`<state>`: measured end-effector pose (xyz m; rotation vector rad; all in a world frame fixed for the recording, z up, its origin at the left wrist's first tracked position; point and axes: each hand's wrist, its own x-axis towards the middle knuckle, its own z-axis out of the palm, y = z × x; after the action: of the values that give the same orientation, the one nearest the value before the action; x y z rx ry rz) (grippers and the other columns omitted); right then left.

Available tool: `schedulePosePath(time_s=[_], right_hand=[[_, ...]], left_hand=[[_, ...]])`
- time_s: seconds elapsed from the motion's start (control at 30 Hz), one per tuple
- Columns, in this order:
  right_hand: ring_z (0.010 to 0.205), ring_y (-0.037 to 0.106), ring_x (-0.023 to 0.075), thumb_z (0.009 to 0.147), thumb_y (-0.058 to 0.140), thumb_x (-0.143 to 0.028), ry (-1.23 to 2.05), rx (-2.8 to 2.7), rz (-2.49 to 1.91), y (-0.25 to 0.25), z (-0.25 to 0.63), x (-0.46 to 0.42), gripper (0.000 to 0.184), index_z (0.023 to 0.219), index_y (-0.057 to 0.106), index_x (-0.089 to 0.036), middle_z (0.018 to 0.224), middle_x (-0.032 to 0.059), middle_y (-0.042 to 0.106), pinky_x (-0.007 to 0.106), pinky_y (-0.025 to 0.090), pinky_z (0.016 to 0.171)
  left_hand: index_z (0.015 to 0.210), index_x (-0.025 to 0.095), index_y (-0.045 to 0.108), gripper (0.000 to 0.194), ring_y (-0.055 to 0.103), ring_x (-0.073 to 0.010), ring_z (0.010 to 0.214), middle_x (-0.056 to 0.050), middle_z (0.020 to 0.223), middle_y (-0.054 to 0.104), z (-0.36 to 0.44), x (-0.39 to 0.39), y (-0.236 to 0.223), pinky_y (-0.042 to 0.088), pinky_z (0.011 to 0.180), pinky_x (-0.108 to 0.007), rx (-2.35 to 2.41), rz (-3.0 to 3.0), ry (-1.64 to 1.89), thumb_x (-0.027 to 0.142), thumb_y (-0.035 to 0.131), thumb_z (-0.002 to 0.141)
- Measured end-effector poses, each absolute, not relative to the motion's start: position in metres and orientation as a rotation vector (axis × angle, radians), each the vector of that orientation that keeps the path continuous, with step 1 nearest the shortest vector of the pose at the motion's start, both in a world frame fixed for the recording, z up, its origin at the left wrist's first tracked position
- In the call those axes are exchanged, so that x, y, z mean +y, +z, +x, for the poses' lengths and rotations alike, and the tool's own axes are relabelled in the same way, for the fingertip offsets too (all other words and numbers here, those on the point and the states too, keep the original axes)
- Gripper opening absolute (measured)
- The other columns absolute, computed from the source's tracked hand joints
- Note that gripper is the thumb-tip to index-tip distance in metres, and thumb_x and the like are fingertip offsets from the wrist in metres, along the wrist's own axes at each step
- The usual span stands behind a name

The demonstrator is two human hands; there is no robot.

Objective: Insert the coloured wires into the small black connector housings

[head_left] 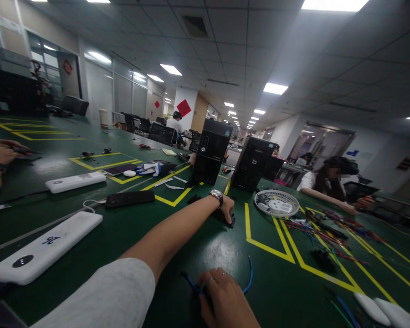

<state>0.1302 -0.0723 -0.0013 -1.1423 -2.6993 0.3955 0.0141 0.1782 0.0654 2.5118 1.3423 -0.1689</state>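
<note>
My left hand [227, 208], with a watch [217, 196] on its wrist, reaches far forward over the green table. Its fingers curl down onto a small black part [231, 222] whose kind I cannot make out. Closer to me, at the bottom, my right hand [222, 294] is closed around a blue wire [250, 275]. One end of the wire bends up to the right of the hand, and the other sticks out to the left. The middle of the wire is hidden by my fingers.
Two black computer cases [210, 150] stand ahead of my left hand. A white round grille [276, 203] lies right, beside many coloured wires [328, 237]. White power banks [48, 246] lie left. A person [328, 182] sits at right; another's hands [2, 155] show at left.
</note>
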Motion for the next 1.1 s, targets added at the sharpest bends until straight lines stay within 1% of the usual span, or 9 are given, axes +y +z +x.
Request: schedulePosePath(time_s=[0.23, 0.43, 0.6, 0.67, 0.77, 0.87, 0.93, 1.0, 1.1], right_hand=[[0.097, 0.056, 0.0201, 0.081, 0.049, -0.014, 0.405, -2.718, -1.149, 0.004, 0.136, -0.072, 0.028, 0.106, 0.057, -0.026, 0.103, 0.0035, 0.060, 0.029, 0.040, 0.083], [0.087, 0.060, 0.0154, 0.086, 0.048, -0.020, 0.472, -2.595, -1.244, 0.023, 0.135, -0.075, 0.019, 0.099, 0.061, -0.024, 0.096, 0.0023, 0.063, 0.023, 0.042, 0.075], [0.078, 0.063, 0.0163, 0.081, 0.058, -0.027, 0.553, -2.566, -1.307, 0.033, 0.071, -0.048, 0.017, 0.094, 0.065, -0.020, 0.083, 0.0031, 0.067, 0.023, 0.044, 0.065], [0.078, 0.065, 0.0192, 0.079, 0.062, -0.032, 0.545, -2.532, -1.373, 0.041, 0.022, -0.039, 0.019, 0.090, 0.066, -0.017, 0.085, 0.0067, 0.068, 0.024, 0.046, 0.063], [0.085, 0.065, 0.0251, 0.078, 0.062, -0.045, 0.470, -2.496, -1.376, 0.053, -0.056, -0.039, 0.036, 0.096, 0.065, -0.013, 0.095, 0.0122, 0.068, 0.029, 0.049, 0.065], [0.091, 0.064, 0.0277, 0.086, 0.047, -0.054, 0.268, -2.524, -1.224, 0.062, -0.100, -0.041, 0.051, 0.105, 0.061, -0.010, 0.100, 0.0151, 0.067, 0.035, 0.051, 0.073], [0.096, 0.061, 0.0255, 0.090, 0.042, -0.044, 0.051, -2.568, -1.153, 0.069, -0.091, -0.038, 0.041, 0.106, 0.061, -0.012, 0.106, 0.0126, 0.065, 0.035, 0.049, 0.078], [0.102, 0.058, 0.0209, 0.091, 0.042, -0.029, -0.103, -2.580, -1.364, 0.080, -0.047, -0.031, 0.027, 0.103, 0.062, -0.016, 0.109, 0.0077, 0.064, 0.030, 0.046, 0.084], [0.107, 0.054, 0.0229, 0.093, 0.039, -0.019, -0.184, -2.375, -1.754, 0.102, 0.062, -0.021, 0.027, 0.105, 0.062, -0.010, 0.110, 0.0137, 0.061, 0.031, 0.043, 0.087]], left_hand=[[0.107, 0.020, 0.067, 0.053, 0.052, -0.0327, 0.107, -0.016, 0.117, 0.062, -0.017, 0.156, 0.135, 0.028, 0.095, -0.049, 1.365, 2.744, 0.079, 0.060, 0.054, 0.075], [0.123, 0.025, 0.054, 0.051, 0.043, -0.0289, 0.115, -0.013, 0.128, 0.053, -0.082, 0.094, 0.225, 0.027, 0.095, -0.045, 1.256, 3.106, 0.248, 0.055, 0.048, 0.083], [0.126, 0.023, 0.050, 0.048, 0.041, -0.0266, 0.116, -0.011, 0.128, 0.051, -0.122, 0.017, 0.266, 0.024, 0.097, -0.044, 1.184, 3.245, 0.207, 0.051, 0.044, 0.087], [0.126, 0.024, 0.049, 0.047, 0.041, -0.0257, 0.116, -0.010, 0.127, 0.051, -0.125, -0.007, 0.270, 0.023, 0.098, -0.043, 1.146, 3.260, 0.214, 0.050, 0.045, 0.087], [0.122, 0.024, 0.053, 0.045, 0.042, -0.0246, 0.115, -0.009, 0.124, 0.054, -0.120, -0.031, 0.262, 0.025, 0.098, -0.039, 1.043, 3.211, 0.308, 0.047, 0.053, 0.083], [0.106, 0.021, 0.063, 0.033, 0.048, -0.0229, 0.111, -0.008, 0.111, 0.061, -0.113, -0.043, 0.247, 0.029, 0.097, -0.035, 1.018, 2.986, 0.568, 0.040, 0.059, 0.079], [0.095, 0.021, 0.066, 0.024, 0.051, -0.0232, 0.110, -0.008, 0.104, 0.064, -0.112, -0.050, 0.236, 0.031, 0.096, -0.034, 1.039, 2.738, 0.724, 0.035, 0.061, 0.077], [0.088, 0.021, 0.068, 0.018, 0.052, -0.0246, 0.111, -0.008, 0.102, 0.065, -0.113, -0.058, 0.224, 0.032, 0.097, -0.036, 1.040, 2.507, 0.816, 0.033, 0.064, 0.075], [0.079, 0.024, 0.068, 0.015, 0.057, -0.0257, 0.104, -0.007, 0.097, 0.068, -0.120, -0.074, 0.202, 0.033, 0.098, -0.037, 0.932, 2.273, 1.037, 0.032, 0.072, 0.067]])
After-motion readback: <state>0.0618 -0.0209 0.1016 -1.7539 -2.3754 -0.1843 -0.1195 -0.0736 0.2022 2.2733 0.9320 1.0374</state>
